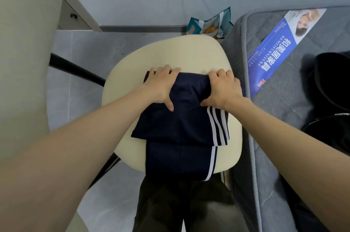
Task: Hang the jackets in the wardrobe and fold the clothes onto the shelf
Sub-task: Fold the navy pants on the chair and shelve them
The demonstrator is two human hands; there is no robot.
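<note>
1. Navy folded fabric garment w/ white side stripes (176, 123): 1 pc. White stripes (217, 125) on its top layer: 3.
2. Grips (bare hands): 2, i.e. left grip (160, 86) + right grip (223, 87).
3. Cream rounded padded chair seat (170, 55): 1.
4. Black metal chair bars (75, 69) in view: 2.
5. Grey quilted mattress (280, 118): 1, w/ 1 blue printed paper label (274, 51).
6. Teal printed bag w/ white handles (210, 25): 1.
7. Black cloth heap (331, 89) at right: 1 heap; no. of pcs in it can't be told.
8. Round metal screw head (73, 16) on grey panel: 1.
</note>
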